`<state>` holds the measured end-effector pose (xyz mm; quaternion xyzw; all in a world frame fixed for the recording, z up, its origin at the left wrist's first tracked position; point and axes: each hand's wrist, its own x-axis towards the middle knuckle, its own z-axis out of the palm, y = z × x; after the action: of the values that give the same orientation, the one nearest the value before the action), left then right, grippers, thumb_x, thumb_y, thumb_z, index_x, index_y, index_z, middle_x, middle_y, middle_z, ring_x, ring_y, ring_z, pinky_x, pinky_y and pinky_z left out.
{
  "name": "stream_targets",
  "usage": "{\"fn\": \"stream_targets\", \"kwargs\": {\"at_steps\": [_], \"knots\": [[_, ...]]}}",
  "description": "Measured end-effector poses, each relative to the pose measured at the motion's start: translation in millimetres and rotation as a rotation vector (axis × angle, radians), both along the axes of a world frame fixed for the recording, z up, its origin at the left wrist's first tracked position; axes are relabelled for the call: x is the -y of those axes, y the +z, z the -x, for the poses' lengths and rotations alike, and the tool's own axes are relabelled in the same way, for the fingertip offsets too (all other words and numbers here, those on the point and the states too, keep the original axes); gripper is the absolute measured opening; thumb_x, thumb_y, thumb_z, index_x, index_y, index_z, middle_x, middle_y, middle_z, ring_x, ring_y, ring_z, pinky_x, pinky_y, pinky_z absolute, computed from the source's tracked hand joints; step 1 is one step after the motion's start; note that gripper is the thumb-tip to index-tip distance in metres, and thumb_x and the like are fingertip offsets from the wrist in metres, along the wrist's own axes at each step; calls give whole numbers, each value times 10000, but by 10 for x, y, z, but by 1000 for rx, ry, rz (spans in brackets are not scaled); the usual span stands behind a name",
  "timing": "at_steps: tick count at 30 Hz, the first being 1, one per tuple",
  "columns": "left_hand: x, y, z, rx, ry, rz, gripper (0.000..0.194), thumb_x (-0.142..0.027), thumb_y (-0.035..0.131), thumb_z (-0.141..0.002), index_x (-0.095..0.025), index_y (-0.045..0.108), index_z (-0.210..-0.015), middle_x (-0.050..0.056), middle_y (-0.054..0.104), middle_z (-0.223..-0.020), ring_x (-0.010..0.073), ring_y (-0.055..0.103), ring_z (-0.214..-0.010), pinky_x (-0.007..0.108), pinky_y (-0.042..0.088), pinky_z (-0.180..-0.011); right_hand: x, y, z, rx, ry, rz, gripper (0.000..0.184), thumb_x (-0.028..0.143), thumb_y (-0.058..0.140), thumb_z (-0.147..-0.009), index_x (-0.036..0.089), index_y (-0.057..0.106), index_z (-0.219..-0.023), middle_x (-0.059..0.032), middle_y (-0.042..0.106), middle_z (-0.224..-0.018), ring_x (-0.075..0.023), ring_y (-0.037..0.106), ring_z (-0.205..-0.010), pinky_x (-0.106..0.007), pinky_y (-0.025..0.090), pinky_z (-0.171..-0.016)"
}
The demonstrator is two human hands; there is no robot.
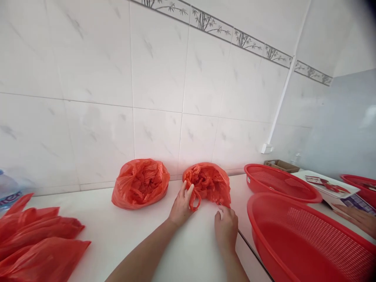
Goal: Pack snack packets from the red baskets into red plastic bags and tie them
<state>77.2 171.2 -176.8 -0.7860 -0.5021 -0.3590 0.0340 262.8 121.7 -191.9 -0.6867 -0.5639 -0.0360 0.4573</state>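
Right grip (227,228) pinching near edge of red bag (216,178); left grip (181,207) touching handle loop (200,201), closure unclear. Bag sitting just beyond both grips. Bag could be tearing if grips pulling hard.

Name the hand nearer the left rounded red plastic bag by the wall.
Left. The left hand is right of that bag, apart from it; the right hand is farther right.
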Motion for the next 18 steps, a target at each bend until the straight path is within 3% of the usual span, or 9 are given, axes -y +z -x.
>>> {"fn": "stream_targets", "kwargs": {"at_steps": [3, 6, 9, 13, 15, 18], "knots": [[-58, -16, -85, 17, -7, 5, 960, -221, 687, -723, -352, 91, -1464, 110, 40, -1584, 319, 305, -1378, 449, 452, -981, -34, 71, -53, -21, -217, -79, 300, 223, 468, -801, 138, 628, -1041, -157, 613, -1066, -304, 538, -1033, -387, 410, -853], [-94, -6, -95, -16, -12, 21, 906, -243, 712, -700, -367, 219, -1449, 82, 51, -1589, 326, 297, -1379, 445, 407, -1019, -82, 53, -52, -94, -278, 74, 444, 263, 488, -792, 92, 542, -1199, -213, 576, -1182, -356, 529, -1082, -418, 412, -819], [-162, -13, -129, -61, 5, 40, 815, -272, 717, -692, -370, 346, -1410, 79, 81, -1588, 364, 231, -1397, 526, 314, -1057, -117, -19, -11, -95, -88, 210, 517, 281, 477, -801, 110, 479, -1289, -180, 623, -1162, -318, 587, -1040, -423, 402, -865], [-281, -94, -211, -75, 78, 97, 754, -325, 723, -672, -328, 443, -1372, 151, 220, -1546, 454, 208, -1377, 684, 216, -1011, -109, -65, 41, -23, 240, 188, 485, 244, 453, -799, 206, 498, -1280, -67, 614, -1243, -241, 531, -1174, -430, 299, -1023], [-284, -136, -230, -67, 102, 124, 733, -321, 719, -675, -332, 461, -1361, 157, 273, -1525, 471, 239, -1359, 680, 272, -978, -100, -48, 44, -58, 257, 156, 415, 246, 458, -792, 215, 564, -1193, -49, 644, -1183, -223, 559, -1120, -397, 338, -1002], [-174, -125, -230, -45, 127, 105, 733, -215, 665, -723, -348, 403, -1394, 139, 227, -1546, 457, 205, -1380, 631, 325, -974, -108, -13, 19, -132, 180, 81, 311, 233, 451, -789, 200, 624, -1045, -67, 650, -1081, -203, 597, -1009, -317, 420, -910]]}}
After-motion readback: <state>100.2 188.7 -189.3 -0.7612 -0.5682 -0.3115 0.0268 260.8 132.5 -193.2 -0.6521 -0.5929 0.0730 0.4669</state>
